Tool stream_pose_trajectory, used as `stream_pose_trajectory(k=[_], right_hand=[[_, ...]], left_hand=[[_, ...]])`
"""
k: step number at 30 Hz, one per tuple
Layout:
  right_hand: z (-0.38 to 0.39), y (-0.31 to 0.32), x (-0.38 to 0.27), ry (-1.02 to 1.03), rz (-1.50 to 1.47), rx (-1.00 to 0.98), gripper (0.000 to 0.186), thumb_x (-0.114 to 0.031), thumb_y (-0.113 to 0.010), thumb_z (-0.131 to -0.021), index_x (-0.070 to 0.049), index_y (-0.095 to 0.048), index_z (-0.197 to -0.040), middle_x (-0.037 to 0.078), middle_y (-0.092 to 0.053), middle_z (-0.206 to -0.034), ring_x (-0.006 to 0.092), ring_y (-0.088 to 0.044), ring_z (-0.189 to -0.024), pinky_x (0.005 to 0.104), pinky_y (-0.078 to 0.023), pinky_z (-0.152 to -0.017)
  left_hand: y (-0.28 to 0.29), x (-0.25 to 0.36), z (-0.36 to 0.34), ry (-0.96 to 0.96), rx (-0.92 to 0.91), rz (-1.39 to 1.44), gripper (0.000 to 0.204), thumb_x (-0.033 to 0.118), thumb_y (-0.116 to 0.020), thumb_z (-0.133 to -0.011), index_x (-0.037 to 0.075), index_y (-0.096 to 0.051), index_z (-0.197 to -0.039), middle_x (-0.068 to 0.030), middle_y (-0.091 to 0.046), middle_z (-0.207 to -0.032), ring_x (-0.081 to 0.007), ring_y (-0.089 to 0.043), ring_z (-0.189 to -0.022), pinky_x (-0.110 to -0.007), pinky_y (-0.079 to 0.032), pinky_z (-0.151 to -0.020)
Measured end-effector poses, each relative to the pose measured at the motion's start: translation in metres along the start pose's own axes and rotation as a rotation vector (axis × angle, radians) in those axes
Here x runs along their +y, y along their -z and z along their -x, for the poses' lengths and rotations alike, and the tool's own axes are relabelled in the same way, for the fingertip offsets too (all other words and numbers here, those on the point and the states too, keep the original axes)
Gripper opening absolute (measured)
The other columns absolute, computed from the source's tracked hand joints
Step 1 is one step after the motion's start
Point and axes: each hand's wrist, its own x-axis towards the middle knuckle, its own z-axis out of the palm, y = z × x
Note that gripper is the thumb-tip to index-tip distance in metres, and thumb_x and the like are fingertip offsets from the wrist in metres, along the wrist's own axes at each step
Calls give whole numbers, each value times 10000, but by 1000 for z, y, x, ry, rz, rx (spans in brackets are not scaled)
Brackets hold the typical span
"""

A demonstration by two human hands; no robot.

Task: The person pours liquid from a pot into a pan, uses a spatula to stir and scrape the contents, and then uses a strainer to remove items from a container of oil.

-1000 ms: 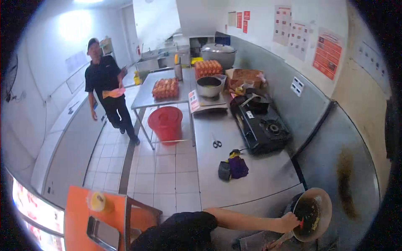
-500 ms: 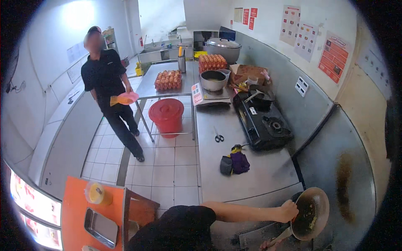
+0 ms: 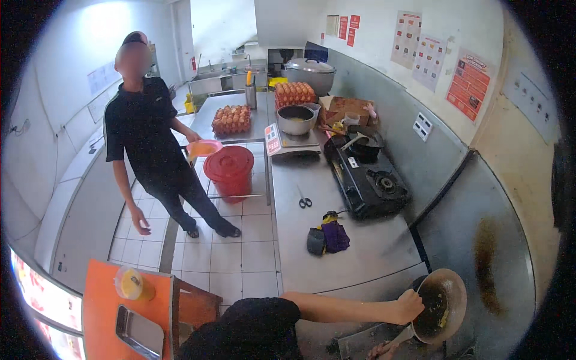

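Note:
A frying pan (image 3: 454, 303) with a pale rim and dark inside sits tilted at the lower right, with small yellow-green scraps of food (image 3: 443, 318) in it. My right hand (image 3: 380, 351), mostly cut off by the lower edge, is closed round the pan's light-coloured handle (image 3: 401, 339). From the left, my left arm stretches across in its black sleeve. My left hand (image 3: 411, 307) makes a fist against the pan's near side. Whatever that fist grips, if anything, is hidden from view.
Scissors (image 3: 305, 203) and a purple-and-grey cloth bundle (image 3: 334, 235) lie on the steel counter. Beyond are a black gas stove (image 3: 372, 180), a pot (image 3: 296, 122) on a scale and egg trays (image 3: 231, 120). A co-worker (image 3: 144, 120) stands left, holding a pink bowl (image 3: 204, 149). An orange table (image 3: 99, 306) is near left.
The co-worker has come nearer, with the pink bowl now beside the red bucket and the other arm hanging in sight. My view has shifted slightly; both my hands stay at the pan.

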Motion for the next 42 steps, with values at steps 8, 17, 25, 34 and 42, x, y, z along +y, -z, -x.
stream_pose_trajectory(k=[8, 17, 25, 34, 42], right_hand=[[-2, 7, 13, 13, -48, -36, 354, -447, -441, -953, -95, -474, -933, -24, -321, -540, 82, -313, -437, 237, -240, -385], [-6, 16, 12, 131, -107, -99, 377, -466, -414, -957, -125, -467, -806, -19, -432, -555, 90, -369, -402, 253, -309, -366], [-10, 2, 22, 131, -151, -89, 406, -492, -495, -918, -105, -474, -801, -14, -443, -548, 89, -413, -392, 264, -347, -359], [-9, 7, 18, 302, -83, -127, 548, -613, -367, -911, -120, -476, -698, 2, -458, -518, 115, -465, -396, 284, -340, -319], [-23, 6, 31, 222, 15, -107, 537, -597, -375, -916, -102, -489, -744, 13, -459, -501, 134, -456, -376, 296, -320, -315]], left_hand=[[-64, -11, -50, 15, 125, 180, 170, 139, -634, -737, 76, -675, -889, -116, -670, -858, -294, -641, -825, -421, -455, -685], [20, -40, -26, -184, 17, -124, 220, 191, -525, -775, 152, -711, -884, -135, -670, -793, -347, -642, -759, -509, -485, -679], [-23, -13, -94, -171, 82, 46, 218, 235, -570, -839, 119, -651, -1005, -167, -660, -947, -359, -630, -885, -456, -485, -780], [23, -3, -55, -212, -122, -52, 275, 360, -601, -838, 213, -665, -1062, -85, -673, -1017, -319, -619, -960, -426, -482, -830], [-25, -10, -70, -302, 16, 181, 233, 303, -591, -836, 186, -668, -1022, -111, -670, -979, -352, -628, -901, -455, -491, -770]])
